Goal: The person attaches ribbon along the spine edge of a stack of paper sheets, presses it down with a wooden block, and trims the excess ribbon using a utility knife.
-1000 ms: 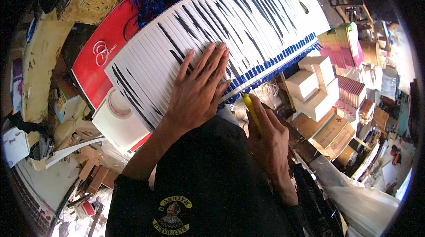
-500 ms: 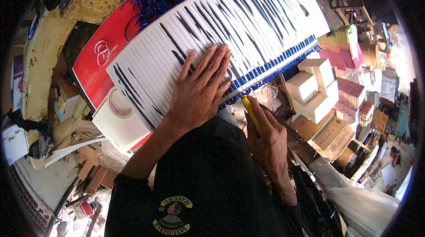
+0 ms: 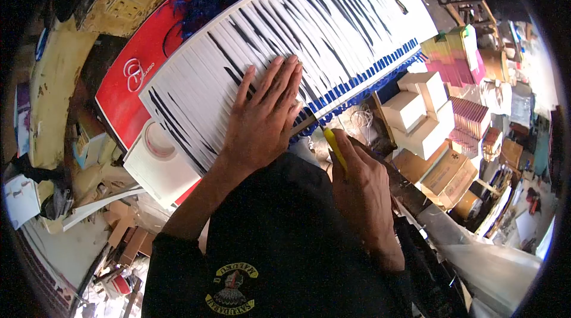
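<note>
A stack of narrow white strips (image 3: 190,89) with dark gaps between them lies across the work surface. My left hand (image 3: 259,119) rests flat on the strips near their lower edge, fingers stretched out and slightly apart. Closed around the yellow handle of a knife (image 3: 336,148), my right hand (image 3: 364,187) is just below that edge. The knife's tip points at the edge beside my left thumb; exact blade contact is hard to make out. Blue strip ends (image 3: 372,74) line the near edge, with blue bits hanging under it.
Beneath the strips is a red board (image 3: 119,101). A tape roll (image 3: 159,141) lies at the left on a pale panel. Blue shreds (image 3: 208,3) are heaped behind. White boxes (image 3: 419,119) and a cardboard carton (image 3: 449,178) stand at right. A yellowish machine (image 3: 62,95) is at far left.
The strips and my left hand appear slightly farther left in view. My right hand keeps its grip on the knife, whose tip sits slightly differently against the edge.
</note>
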`<act>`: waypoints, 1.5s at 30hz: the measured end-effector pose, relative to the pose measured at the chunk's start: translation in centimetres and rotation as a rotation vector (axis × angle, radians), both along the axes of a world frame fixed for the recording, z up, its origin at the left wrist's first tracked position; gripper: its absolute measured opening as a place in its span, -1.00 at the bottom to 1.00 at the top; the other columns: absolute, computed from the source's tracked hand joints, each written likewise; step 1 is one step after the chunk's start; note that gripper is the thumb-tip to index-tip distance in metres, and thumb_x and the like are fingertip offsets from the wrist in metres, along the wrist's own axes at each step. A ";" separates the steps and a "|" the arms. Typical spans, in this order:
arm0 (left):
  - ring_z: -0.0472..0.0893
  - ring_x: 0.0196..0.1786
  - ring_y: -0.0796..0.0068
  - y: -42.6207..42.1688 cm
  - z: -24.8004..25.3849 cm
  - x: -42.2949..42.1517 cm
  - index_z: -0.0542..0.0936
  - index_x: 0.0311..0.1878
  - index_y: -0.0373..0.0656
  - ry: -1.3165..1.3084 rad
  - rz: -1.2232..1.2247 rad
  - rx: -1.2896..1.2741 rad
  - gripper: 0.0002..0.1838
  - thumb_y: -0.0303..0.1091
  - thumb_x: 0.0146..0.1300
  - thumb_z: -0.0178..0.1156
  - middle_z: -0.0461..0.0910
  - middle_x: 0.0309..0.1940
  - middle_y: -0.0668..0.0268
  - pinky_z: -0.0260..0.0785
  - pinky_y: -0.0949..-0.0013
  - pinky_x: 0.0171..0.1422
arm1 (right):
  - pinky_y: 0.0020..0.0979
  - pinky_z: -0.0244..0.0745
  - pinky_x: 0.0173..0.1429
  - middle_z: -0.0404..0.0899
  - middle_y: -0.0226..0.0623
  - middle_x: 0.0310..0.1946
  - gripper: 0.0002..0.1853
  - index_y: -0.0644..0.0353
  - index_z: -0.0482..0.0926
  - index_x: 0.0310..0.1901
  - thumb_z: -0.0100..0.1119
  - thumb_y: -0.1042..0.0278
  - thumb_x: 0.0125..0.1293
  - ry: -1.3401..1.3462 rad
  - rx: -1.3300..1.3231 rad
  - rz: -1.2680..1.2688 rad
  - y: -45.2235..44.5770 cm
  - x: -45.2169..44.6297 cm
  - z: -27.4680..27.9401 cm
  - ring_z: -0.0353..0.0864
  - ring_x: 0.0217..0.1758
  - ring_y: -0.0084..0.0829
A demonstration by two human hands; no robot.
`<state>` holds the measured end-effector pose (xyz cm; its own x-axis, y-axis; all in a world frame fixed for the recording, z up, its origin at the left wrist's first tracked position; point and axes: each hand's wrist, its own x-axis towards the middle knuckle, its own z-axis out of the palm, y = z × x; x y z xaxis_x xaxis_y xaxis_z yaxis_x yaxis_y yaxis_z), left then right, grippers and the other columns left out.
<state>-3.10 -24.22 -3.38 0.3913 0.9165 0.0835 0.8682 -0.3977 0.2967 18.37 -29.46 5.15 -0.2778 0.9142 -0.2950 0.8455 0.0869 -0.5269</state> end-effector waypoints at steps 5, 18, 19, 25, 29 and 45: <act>0.12 0.77 0.13 -0.1 -0.2 0.0 0.24 0.67 -0.26 -0.049 0.004 0.034 -0.36 -0.15 0.66 -0.13 0.18 0.72 0.12 -0.17 -0.21 0.79 | -0.02 0.69 -0.09 0.77 0.11 -0.05 -0.53 0.21 0.55 0.38 0.25 0.51 0.46 -0.062 -0.050 -0.079 0.4 -1.0 0.7 0.81 -0.14 0.10; 0.08 0.78 0.17 -1.2 0.2 -0.3 0.19 0.70 -0.25 -0.089 0.039 -0.024 -0.34 -0.13 0.67 -0.17 0.16 0.72 0.10 -0.28 -0.12 0.83 | -0.15 0.72 -0.01 0.81 -0.02 -0.06 -0.53 0.05 0.63 0.36 0.33 0.50 0.43 0.007 -0.058 -0.175 -2.8 1.2 3.4 0.85 -0.04 -0.03; 0.08 0.77 0.17 -1.2 0.4 -0.2 0.19 0.70 -0.24 -0.089 0.047 -0.034 -0.35 -0.13 0.67 -0.17 0.16 0.72 0.10 -0.27 -0.13 0.83 | -0.15 0.72 -0.01 0.81 -0.02 -0.06 -0.53 0.05 0.63 0.36 0.33 0.50 0.43 0.011 -0.061 -0.175 -2.5 0.7 3.1 0.85 -0.04 -0.03; 0.08 0.78 0.19 -1.1 0.2 -0.6 0.19 0.70 -0.24 -0.059 0.016 -0.023 -0.34 -0.08 0.68 -0.16 0.15 0.73 0.11 -0.25 -0.13 0.83 | -0.16 0.75 0.00 0.78 0.04 0.07 -0.50 0.08 0.60 0.43 0.32 0.49 0.49 0.122 0.012 -0.178 -1.2 -0.5 -1.1 0.86 0.03 -0.15; 0.08 0.78 0.21 -1.2 0.1 -0.6 0.21 0.69 -0.23 -0.087 0.021 -0.024 -0.33 -0.07 0.68 -0.12 0.14 0.74 0.12 -0.24 -0.13 0.83 | -0.17 0.76 0.00 0.79 0.03 0.05 -0.48 0.04 0.60 0.44 0.32 0.50 0.47 0.129 0.042 -0.133 -1.1 -0.8 -1.7 0.87 0.01 -0.13; 0.11 0.77 0.22 -1.1 -0.1 -0.3 0.24 0.69 -0.21 -0.056 0.052 -0.017 -0.35 -0.07 0.68 -0.18 0.17 0.73 0.15 -0.20 -0.15 0.82 | -0.02 0.71 0.03 0.76 0.10 0.04 -0.48 0.12 0.52 0.43 0.25 0.54 0.46 -0.058 -0.058 -0.105 -0.5 -1.7 1.1 0.81 0.01 0.13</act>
<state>-3.39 -25.35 -3.44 0.3384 0.9368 0.0884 0.8696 -0.3473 0.3511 16.67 -29.94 6.27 -0.1628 0.9180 -0.3615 0.8776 -0.0327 -0.4783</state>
